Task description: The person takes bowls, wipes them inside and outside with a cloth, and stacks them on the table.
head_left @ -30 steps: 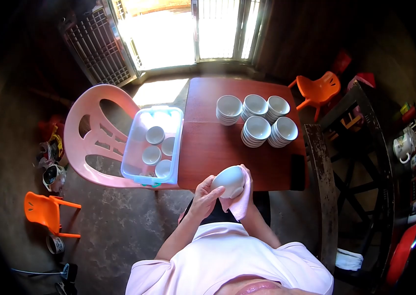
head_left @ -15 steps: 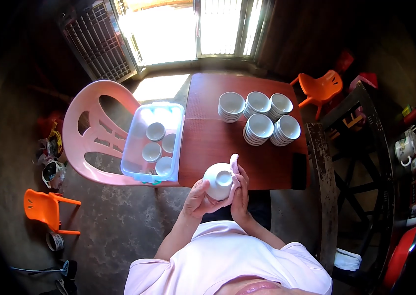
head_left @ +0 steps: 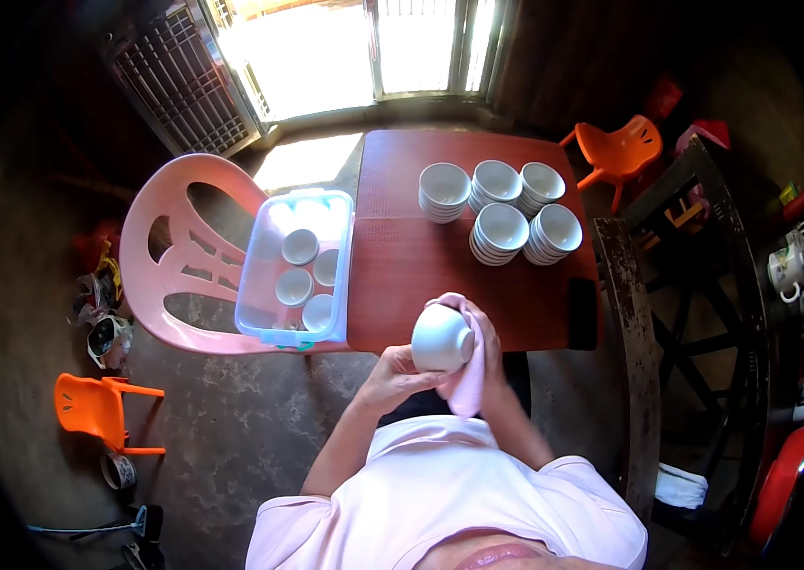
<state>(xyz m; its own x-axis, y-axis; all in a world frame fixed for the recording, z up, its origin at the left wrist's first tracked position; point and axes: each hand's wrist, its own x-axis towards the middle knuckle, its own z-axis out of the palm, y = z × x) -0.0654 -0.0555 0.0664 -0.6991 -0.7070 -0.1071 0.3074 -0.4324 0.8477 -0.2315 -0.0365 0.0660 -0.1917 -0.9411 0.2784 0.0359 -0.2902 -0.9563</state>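
Observation:
A white bowl (head_left: 440,340) is held tilted on its side at the table's near edge, its foot ring facing right. My left hand (head_left: 396,378) grips the bowl from the left, thumb and fingers closed on it. My right hand (head_left: 492,353) is closed around a pink cloth (head_left: 466,385), which it presses against the bowl's right side and rim; part of the cloth hangs down. Several stacks of white bowls (head_left: 501,228) stand farther back on the reddish table (head_left: 402,275). To the left, a clear plastic bin (head_left: 248,302) contains several white bowls (head_left: 294,286).
The bin rests on a pink plastic chair (head_left: 150,275) left of the table. A dark wooden chair (head_left: 625,332) stands close on the right. Small orange chairs (head_left: 93,408) (head_left: 618,147) are at left and far right. A bright doorway (head_left: 302,66) lies beyond.
The bowl has turned so its base, which faced up toward me, now points right. My right hand and the cloth have shifted right around it, and the cloth hangs lower.

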